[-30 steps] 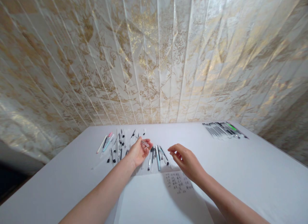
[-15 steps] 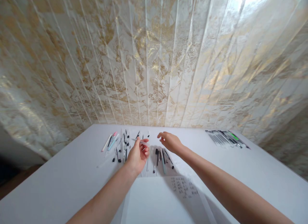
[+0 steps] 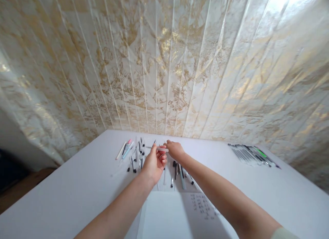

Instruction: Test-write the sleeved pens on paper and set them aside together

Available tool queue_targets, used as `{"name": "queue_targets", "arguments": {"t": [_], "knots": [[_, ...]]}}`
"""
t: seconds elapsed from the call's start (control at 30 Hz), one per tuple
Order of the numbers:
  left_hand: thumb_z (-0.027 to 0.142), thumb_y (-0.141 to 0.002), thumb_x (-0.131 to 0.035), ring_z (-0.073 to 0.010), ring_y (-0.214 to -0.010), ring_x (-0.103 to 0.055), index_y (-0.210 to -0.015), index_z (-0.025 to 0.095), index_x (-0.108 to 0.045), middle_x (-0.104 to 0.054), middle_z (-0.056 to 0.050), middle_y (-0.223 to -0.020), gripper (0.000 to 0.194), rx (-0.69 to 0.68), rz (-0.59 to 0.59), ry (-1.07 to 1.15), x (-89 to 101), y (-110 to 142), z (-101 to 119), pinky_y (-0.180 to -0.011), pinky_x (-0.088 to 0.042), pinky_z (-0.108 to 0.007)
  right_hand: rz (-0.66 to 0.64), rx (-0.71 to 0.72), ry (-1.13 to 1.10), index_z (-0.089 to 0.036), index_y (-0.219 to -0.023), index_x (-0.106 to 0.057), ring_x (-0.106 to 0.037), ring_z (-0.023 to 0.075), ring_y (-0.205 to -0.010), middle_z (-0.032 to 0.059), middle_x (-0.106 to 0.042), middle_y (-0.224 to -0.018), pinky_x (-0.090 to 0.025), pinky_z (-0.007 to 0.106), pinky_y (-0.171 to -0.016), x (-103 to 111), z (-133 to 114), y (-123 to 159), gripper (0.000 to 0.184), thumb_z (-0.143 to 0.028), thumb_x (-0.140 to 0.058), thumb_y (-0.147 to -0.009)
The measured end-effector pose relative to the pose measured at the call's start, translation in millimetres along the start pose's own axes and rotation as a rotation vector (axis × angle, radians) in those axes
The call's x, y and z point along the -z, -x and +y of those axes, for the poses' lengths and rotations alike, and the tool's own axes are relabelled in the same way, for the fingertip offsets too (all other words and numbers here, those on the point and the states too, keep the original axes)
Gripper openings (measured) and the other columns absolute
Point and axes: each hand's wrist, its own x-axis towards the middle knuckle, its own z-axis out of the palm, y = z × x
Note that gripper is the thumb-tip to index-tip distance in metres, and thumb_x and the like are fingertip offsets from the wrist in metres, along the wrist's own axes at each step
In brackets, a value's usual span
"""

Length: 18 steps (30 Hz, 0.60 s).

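My left hand is closed, pinching a translucent pen barrel that lies crosswise between thumb and fingers. Just right of the barrel's end is my right hand, its fingers bent down and drawn together close to the table. What the right fingertips hold, if anything, is hidden. Loose black pen parts and caps lie scattered to the left of my left hand. Beneath my right forearm lies a group of pens and pen parts, partly covered by the arm.
White paper with handwriting at its right lies in front of me. Several pens, pink, white and light blue, lie at the far left. A row of clear and black pens lies at the right. A gold-patterned curtain hangs behind the white table.
My right hand has moved left, close to the left hand, and its fingers have drawn together. My left hand still holds the barrel. The whole view has shifted slightly.
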Motion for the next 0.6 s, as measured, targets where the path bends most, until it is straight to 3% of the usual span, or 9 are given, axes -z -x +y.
{"name": "queue_targets", "arguments": {"t": [0.17, 0.33, 0.47, 0.6], "knots": [[0.027, -0.096, -0.045, -0.0047, -0.039, -0.045, -0.073, 0.008, -0.063, -0.053, 0.001, -0.053, 0.035, 0.023, -0.009, -0.028, 1.0, 2, -8, -0.034, -0.034, -0.013, 0.016, -0.104, -0.112, -0.017, -0.12, -0.056, -0.061, 0.021, -0.1, 0.0088, -0.059, -0.12, -0.053, 0.041, -0.084, -9, 14, 14, 0.03, -0.031, -0.056, -0.093], [0.025, -0.096, -0.046, -0.0045, -0.039, -0.046, -0.074, 0.008, -0.064, -0.053, 0.001, -0.052, 0.033, 0.053, -0.007, -0.069, 0.3, 7, -16, -0.034, -0.036, -0.012, 0.071, -0.204, -0.362, -0.016, -0.118, -0.057, -0.062, 0.0207, -0.099, 0.0084, -0.059, -0.118, -0.053, 0.041, -0.083, -9, 38, 31, 0.03, -0.032, -0.057, -0.093], [0.024, -0.095, -0.05, -0.0053, -0.043, -0.053, -0.077, 0.009, -0.065, -0.06, -0.001, -0.058, 0.027, 0.064, 0.006, -0.096, -2.8, 13, -17, -0.038, -0.043, -0.012, 0.163, -0.214, -0.659, -0.012, -0.108, -0.06, -0.063, 0.0166, -0.083, 0.0064, -0.064, -0.094, -0.053, 0.034, -0.074, 6, 48, 56, 0.021, -0.025, -0.055, -0.092], [0.023, -0.093, -0.054, -0.007, -0.049, -0.06, -0.082, 0.009, -0.067, -0.065, -0.004, -0.066, 0.022, 0.068, 0.008, -0.113, -6.7, 19, -16, -0.043, -0.049, -0.014, 0.206, -0.125, -0.985, -0.014, -0.112, -0.058, -0.061, 0.0121, -0.071, 0.0019, -0.062, -0.08, -0.051, 0.027, -0.067, 28, 40, 100, 0.028, -0.029, -0.048, -0.091]]}}
